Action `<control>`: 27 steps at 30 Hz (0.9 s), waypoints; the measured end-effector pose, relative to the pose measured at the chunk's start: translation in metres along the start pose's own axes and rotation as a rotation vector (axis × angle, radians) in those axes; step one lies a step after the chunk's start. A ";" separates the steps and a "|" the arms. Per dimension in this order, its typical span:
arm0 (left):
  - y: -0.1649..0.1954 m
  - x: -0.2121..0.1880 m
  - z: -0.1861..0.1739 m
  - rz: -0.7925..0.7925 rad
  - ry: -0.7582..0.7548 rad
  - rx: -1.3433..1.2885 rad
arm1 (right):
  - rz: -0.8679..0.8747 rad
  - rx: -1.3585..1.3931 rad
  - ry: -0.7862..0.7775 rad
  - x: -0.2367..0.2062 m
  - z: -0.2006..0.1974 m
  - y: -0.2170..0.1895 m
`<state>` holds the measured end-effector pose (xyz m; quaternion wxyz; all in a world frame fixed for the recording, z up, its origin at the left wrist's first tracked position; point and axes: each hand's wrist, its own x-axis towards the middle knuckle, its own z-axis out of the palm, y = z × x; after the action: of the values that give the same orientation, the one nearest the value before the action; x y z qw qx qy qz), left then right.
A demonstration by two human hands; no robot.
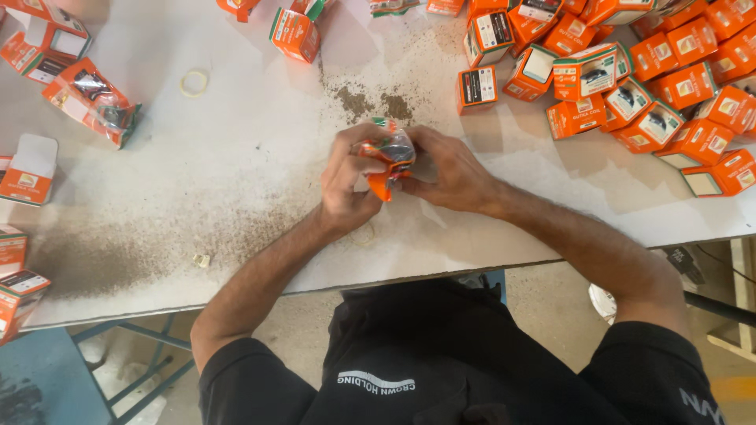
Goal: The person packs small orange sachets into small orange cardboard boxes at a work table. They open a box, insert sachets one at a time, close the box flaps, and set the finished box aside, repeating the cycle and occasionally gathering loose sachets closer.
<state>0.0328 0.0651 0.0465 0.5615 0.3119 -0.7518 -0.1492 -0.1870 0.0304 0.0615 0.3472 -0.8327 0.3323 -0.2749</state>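
Both hands, left hand (346, 185) and right hand (449, 173), grip an orange packet (387, 161) (heaped orange boxes (661, 86) nearby) above the white table (236, 157).

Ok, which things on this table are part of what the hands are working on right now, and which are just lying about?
In hand:
- small orange carton, held between left hand and right hand
- pile of matching orange cartons at the right

Lying about:
- rubber band
- dark powder spill
- clear-wrapped orange bundle
- open cartons along the left edge

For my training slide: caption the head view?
Both hands, left hand and right hand, grip a small orange packet over a dusty white table.
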 end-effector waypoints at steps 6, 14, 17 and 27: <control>-0.001 -0.009 -0.001 0.132 0.138 -0.041 | -0.046 -0.082 0.139 0.000 0.007 0.007; -0.005 -0.010 -0.003 0.272 -0.209 0.652 | 0.034 -0.011 0.096 -0.004 0.005 0.004; 0.001 -0.006 -0.005 0.199 -0.237 0.556 | 0.010 -0.041 0.101 -0.003 0.002 0.001; 0.005 -0.002 -0.001 -0.057 -0.165 0.491 | -0.062 -0.093 0.131 -0.001 0.005 0.000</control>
<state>0.0325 0.0700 0.0480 0.4012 0.4467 -0.7997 -0.0029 -0.1836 0.0330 0.0580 0.2770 -0.8381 0.3409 -0.3235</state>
